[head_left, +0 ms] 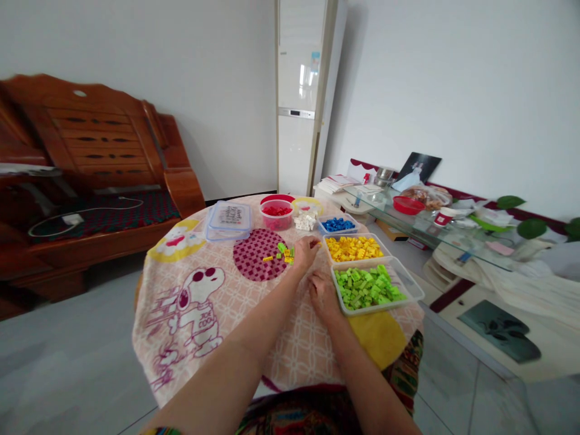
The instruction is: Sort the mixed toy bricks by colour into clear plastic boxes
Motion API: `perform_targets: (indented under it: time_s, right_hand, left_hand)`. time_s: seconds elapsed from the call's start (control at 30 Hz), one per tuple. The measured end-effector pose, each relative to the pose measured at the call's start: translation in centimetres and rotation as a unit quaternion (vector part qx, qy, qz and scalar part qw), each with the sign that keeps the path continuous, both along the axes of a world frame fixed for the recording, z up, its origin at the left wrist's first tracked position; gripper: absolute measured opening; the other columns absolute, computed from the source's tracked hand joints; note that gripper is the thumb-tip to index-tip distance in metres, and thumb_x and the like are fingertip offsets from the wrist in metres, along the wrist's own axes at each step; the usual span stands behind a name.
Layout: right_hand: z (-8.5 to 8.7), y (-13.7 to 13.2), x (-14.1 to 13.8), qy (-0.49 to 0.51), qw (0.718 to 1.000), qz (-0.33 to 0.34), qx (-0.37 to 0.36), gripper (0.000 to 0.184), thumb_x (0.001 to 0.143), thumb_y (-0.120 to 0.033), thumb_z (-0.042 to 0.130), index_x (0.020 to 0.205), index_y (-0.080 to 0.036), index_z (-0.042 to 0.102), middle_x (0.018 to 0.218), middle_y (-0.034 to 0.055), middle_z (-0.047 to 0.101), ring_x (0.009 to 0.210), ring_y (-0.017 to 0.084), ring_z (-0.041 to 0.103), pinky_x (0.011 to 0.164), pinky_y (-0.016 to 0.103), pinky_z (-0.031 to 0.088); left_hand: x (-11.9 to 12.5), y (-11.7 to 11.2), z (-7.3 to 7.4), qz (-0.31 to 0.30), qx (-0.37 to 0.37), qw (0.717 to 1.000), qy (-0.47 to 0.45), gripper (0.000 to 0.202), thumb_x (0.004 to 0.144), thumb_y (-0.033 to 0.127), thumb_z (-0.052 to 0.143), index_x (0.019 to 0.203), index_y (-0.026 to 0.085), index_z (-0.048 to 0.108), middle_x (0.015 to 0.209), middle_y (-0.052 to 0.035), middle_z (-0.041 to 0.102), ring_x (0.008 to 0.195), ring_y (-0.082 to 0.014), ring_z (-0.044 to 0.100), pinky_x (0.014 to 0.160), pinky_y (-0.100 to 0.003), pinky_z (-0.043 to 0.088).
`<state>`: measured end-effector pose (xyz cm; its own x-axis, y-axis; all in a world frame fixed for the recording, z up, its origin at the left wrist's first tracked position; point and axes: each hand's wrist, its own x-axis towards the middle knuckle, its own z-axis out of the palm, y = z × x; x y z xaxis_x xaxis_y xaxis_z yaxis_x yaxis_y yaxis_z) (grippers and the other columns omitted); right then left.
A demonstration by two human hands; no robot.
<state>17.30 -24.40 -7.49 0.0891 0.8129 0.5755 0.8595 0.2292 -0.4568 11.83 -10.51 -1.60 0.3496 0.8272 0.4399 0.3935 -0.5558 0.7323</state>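
Observation:
My left hand [307, 254] reaches to the left edge of the tub of yellow bricks [356, 248]. Its fingers pinch a small yellow building brick [319, 244]. Lower down, my right hand [324, 295] rests on the cloth beside the tub of green bricks [367, 287]. The fingers of that hand are curled together, and whatever they may hold is hidden. Left of my left hand, a small group of loose yellow and green bricks [286, 252] lies on the tablecloth, with one yellow brick [268, 258] slightly apart.
Behind the hands stand a tub of blue bricks [338, 225], a pile of white bricks [306, 220] and a round tub of red bricks [276, 212]. A lidded clear box [229, 220] sits at the back left. A glass shelf [435, 223] with clutter is at the right.

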Motion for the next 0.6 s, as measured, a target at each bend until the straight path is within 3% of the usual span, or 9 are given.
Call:
perform_targets:
  time_s: [0.13, 0.27, 0.4, 0.6]
  right_hand:
    - [-0.1, 0.2, -0.1, 0.008, 1.0, -0.01, -0.002, 0.031, 0.082, -0.004, 0.047, 0.091, -0.019, 0.073, 0.102, 0.0102, 0.07, 0.105, 0.026, 0.059, 0.101, 0.039, 0.046]
    - [-0.1, 0.2, -0.2, 0.007, 1.0, -0.013, -0.018, 0.032, 0.081, -0.002, 0.046, 0.092, -0.017, 0.073, 0.104, 0.0123, 0.07, 0.107, 0.027, 0.059, 0.102, 0.039, 0.045]
    - [0.2, 0.0, -0.2, 0.0, 1.0, -0.002, -0.029, 0.026, 0.086, -0.007, 0.048, 0.091, -0.016, 0.072, 0.103, 0.0119, 0.07, 0.102, 0.026, 0.06, 0.099, 0.039, 0.046]
    - [-0.2, -0.1, -0.2, 0.006, 0.999, -0.023, -0.029, 0.029, 0.083, -0.005, 0.049, 0.096, -0.018, 0.072, 0.115, 0.0129, 0.069, 0.111, 0.025, 0.059, 0.104, 0.04, 0.045]
  left_hand:
    - [2.3, -0.2, 1.0, -0.038, -0.014, 0.999, -0.009, 0.022, 0.084, 0.01, 0.062, 0.097, 0.017, 0.079, 0.091, -0.0058, 0.076, 0.081, -0.0167, 0.067, 0.082, -0.03, 0.054]
    - [2.5, 0.0, 1.1, -0.034, 0.008, 0.999, -0.002, 0.035, 0.081, 0.004, 0.061, 0.108, 0.018, 0.077, 0.101, -0.0067, 0.076, 0.09, -0.0185, 0.069, 0.089, -0.032, 0.055]
    - [-0.1, 0.5, -0.3, 0.013, 0.033, 0.999, 0.015, 0.034, 0.083, 0.004, 0.057, 0.109, 0.016, 0.077, 0.105, -0.0097, 0.076, 0.093, -0.0201, 0.069, 0.09, -0.033, 0.054]
    - [-4.9, 0.5, -2.1, 0.129, 0.03, 0.989, 0.06, 0.029, 0.088, 0.009, 0.055, 0.103, 0.019, 0.077, 0.106, -0.0082, 0.076, 0.1, -0.0205, 0.069, 0.092, -0.031, 0.051]
